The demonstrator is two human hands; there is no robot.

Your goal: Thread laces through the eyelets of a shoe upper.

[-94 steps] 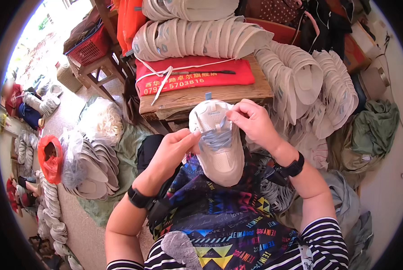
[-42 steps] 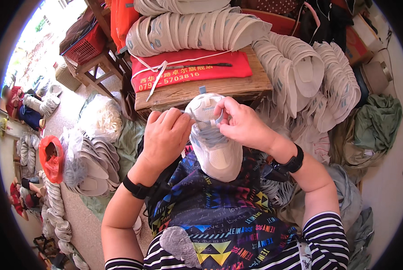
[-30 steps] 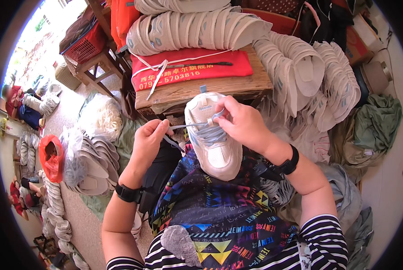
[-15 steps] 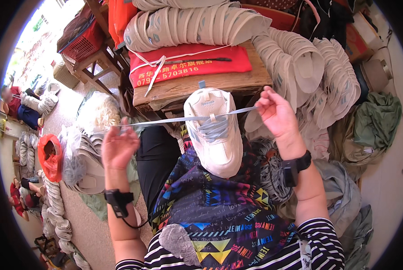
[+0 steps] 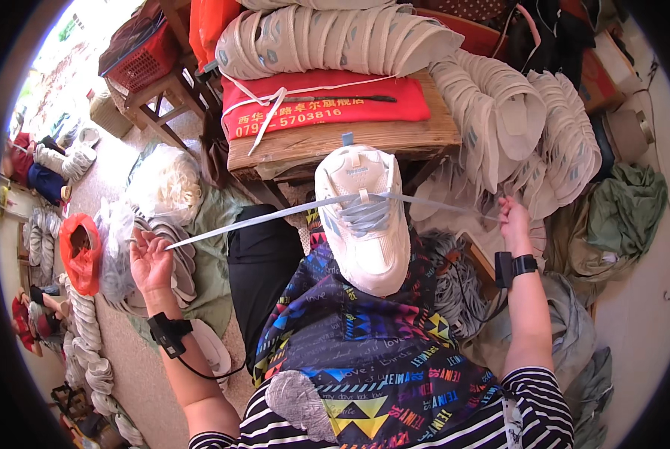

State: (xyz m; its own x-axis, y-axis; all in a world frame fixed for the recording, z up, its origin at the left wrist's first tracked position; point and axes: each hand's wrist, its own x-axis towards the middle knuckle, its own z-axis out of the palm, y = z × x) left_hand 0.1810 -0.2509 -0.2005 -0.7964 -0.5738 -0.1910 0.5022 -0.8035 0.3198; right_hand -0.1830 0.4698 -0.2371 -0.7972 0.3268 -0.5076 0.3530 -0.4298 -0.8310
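A white shoe upper (image 5: 363,258) rests toe-down on my aproned lap, against the front of a wooden stool. A light blue-grey shoelace (image 5: 253,219) runs crisscross up its front and through a loop on the tongue. Out to the left, my left hand (image 5: 151,260) pinches one end of the lace, its other fingers loosely curled. My right hand (image 5: 514,218), far to the right, is closed on the other end. Both lace ends stretch taut and slope down from the tongue to my hands.
On the wooden stool (image 5: 305,144) lie a red cloth bag (image 5: 327,120), a dark slim tool (image 5: 342,99) and a row of nested shoe uppers (image 5: 327,41). More stacked uppers (image 5: 492,112) stand at right. Grey laces (image 5: 455,295) are bundled beside my lap. Plastic bags (image 5: 166,179) sit at left.
Both hands have moved outward and down, drawing the lace ends farther apart. My left hand went left and my right hand right. The view has shifted slightly.
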